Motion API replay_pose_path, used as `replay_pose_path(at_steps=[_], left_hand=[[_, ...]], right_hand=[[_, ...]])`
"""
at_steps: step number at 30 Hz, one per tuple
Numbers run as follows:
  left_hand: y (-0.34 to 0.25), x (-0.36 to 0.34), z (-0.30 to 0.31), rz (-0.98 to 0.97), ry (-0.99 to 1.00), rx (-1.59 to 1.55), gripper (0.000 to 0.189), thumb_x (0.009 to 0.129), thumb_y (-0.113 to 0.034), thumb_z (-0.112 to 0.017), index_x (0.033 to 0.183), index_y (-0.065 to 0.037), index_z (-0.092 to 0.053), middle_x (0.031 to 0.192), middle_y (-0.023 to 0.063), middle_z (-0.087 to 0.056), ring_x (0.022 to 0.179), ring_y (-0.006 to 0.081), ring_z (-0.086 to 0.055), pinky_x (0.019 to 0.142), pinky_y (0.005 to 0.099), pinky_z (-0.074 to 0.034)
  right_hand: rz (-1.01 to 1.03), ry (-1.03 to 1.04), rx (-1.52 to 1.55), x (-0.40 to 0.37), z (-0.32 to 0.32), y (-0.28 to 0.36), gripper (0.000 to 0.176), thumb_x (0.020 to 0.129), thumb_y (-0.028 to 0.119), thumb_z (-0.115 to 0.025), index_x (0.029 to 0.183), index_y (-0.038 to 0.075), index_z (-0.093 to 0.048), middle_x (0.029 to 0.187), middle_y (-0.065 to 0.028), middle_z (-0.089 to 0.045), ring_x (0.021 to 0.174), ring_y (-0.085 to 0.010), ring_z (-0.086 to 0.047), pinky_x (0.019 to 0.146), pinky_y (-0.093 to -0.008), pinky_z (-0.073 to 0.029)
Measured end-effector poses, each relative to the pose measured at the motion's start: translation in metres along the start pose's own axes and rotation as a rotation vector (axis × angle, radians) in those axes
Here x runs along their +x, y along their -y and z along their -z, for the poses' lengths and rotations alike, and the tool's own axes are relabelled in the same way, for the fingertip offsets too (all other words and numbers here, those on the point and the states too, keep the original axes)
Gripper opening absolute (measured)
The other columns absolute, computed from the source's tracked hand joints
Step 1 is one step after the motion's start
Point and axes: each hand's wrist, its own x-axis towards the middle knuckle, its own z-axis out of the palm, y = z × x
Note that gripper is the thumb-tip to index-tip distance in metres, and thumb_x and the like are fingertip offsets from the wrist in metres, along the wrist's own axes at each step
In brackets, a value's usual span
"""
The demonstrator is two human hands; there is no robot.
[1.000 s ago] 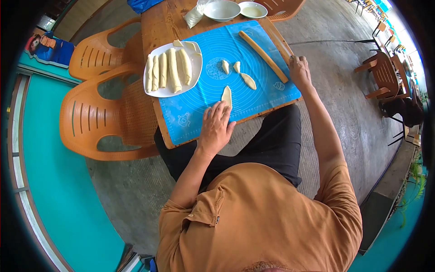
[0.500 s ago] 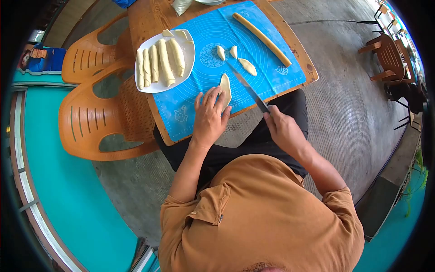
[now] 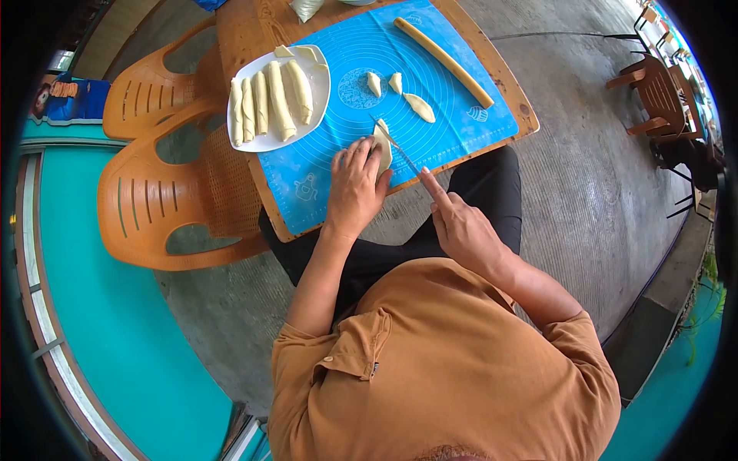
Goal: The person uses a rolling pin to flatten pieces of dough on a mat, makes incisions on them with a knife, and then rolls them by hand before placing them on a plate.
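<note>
My right hand (image 3: 463,224) is closed round the handle of a knife (image 3: 407,161), whose blade lies across the upper end of a flat dough piece (image 3: 385,151). My left hand (image 3: 357,183) rests with fingers spread on the left side of that dough. Beyond the blade, a longer dough scrap (image 3: 419,107) and two small scraps (image 3: 374,84) lie on the blue mat (image 3: 311,173). Several pale dough rolls (image 3: 279,97) lie side by side on a white plate (image 3: 322,96) to the left.
A wooden rolling pin (image 3: 444,62) lies on the mat's right part. The wooden table's edge (image 3: 524,115) is at the right. Orange chairs (image 3: 157,201) stand left of the table. A bag (image 3: 307,9) and part of a bowl sit at the far edge.
The knife has moved left and down onto the tip of the dough piece, and my right hand has shifted left with it. My left hand has barely moved.
</note>
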Motion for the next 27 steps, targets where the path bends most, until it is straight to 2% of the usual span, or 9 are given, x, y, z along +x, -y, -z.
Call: replay_pose_path(at_steps=[26,27], left_hand=[[0.004,-0.004,-0.004,0.007,0.003,-0.004,0.053,0.102,-0.029,-0.074,0.143,0.001,-0.061,0.152,0.0166,-0.06,0.147,0.0321,-0.052,0.124,0.0513,-0.039],[0.004,-0.004,-0.003,0.005,0.004,-0.02,0.053,0.102,-0.03,-0.074,0.143,0.002,-0.062,0.152,0.0184,-0.06,0.147,0.034,-0.053,0.123,0.052,-0.039]], right_hand=[[-0.026,0.006,-0.062,0.004,-0.003,0.012,0.069,0.107,0.01,-0.058,0.172,0.004,-0.033,0.084,-0.0235,-0.064,0.064,-0.0397,-0.066,0.059,-0.0502,-0.056],[-0.021,-0.001,-0.059,0.005,-0.003,0.012,0.069,0.108,0.01,-0.058,0.172,0.004,-0.033,0.083,-0.0235,-0.063,0.063,-0.0398,-0.066,0.059,-0.0502,-0.056]])
